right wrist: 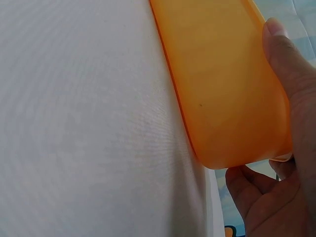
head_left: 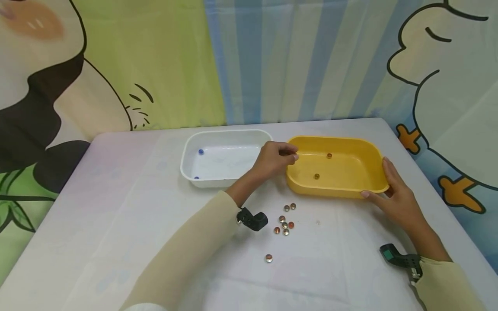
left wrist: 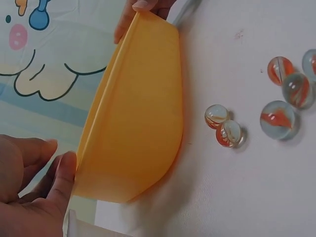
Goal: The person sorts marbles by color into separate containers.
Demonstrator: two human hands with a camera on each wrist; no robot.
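A yellow tray point(head_left: 330, 190) holds two small marbles point(head_left: 329, 155). My right hand point(head_left: 400, 203) grips its right end, thumb at the front rim and fingers around the end wall; in the right wrist view the thumb point(right wrist: 276, 37) lies along the rim. My left hand point(head_left: 274, 157) is at the tray's left end, with its loosely bent fingertips over the rim. In the left wrist view, its fingertips point(left wrist: 66, 163) sit at the rim with a gap between them and no marble visible there. Several clear marbles with orange swirls point(head_left: 285, 225) lie on the table before the tray.
A white tray point(head_left: 210, 183) stands left of the yellow one, with two blue marbles point(head_left: 201, 151) visible in it; my left arm passes in front of its right corner. One marble point(head_left: 269, 258) lies apart, nearer to me. A printed curtain point(head_left: 272, 65) hangs behind the white-covered table point(head_left: 128, 216).
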